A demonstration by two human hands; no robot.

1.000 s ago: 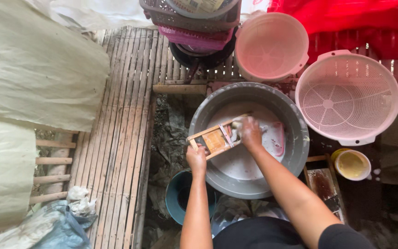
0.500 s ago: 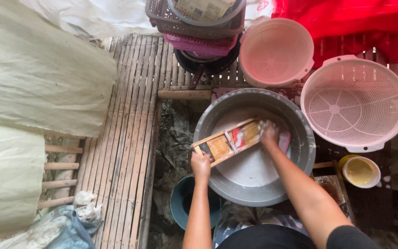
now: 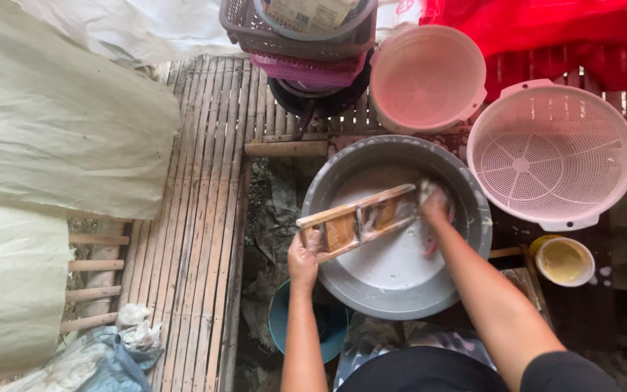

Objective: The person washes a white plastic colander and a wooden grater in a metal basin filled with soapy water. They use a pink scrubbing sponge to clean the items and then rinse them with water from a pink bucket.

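washing at the metal basin on the bamboo floor

bamboo slats (image 3: 205,218) made the floor on the left side, and pale sheets (image 3: 59,138) lay over them further left. a big grey metal basin (image 3: 328,181) stood low in the middle, with milky, soapy water inside.

the left hand (image 3: 303,255) was at the near left rim of the basin. its fingers were curled around the lower end of a wooden slicer board (image 3: 357,221) — a long frame with a blade part in the middle. the board lay tilted across the basin, from the left rim up toward the right, over the water.

the right hand (image 3: 435,205) was at the upper end of the board, inside the basin. it was closed over something pale and foamy, maybe a cloth or sponge; i could not tell exactly which, and the fingertips were hidden by foam.

behind the basin stood a pink tub (image 3: 427,76), and to the right a pink round strainer basket (image 3: 550,154), both apart from the hands. a small yellow bowl (image 3: 563,260) sat just right of the right forearm. a blue bucket (image 3: 284,319) showed under the left forearm, partly below the basin. stacked plastic baskets (image 3: 292,36) were at the top — grey over purple. crumpled rags (image 3: 136,330) lay at the lower left.
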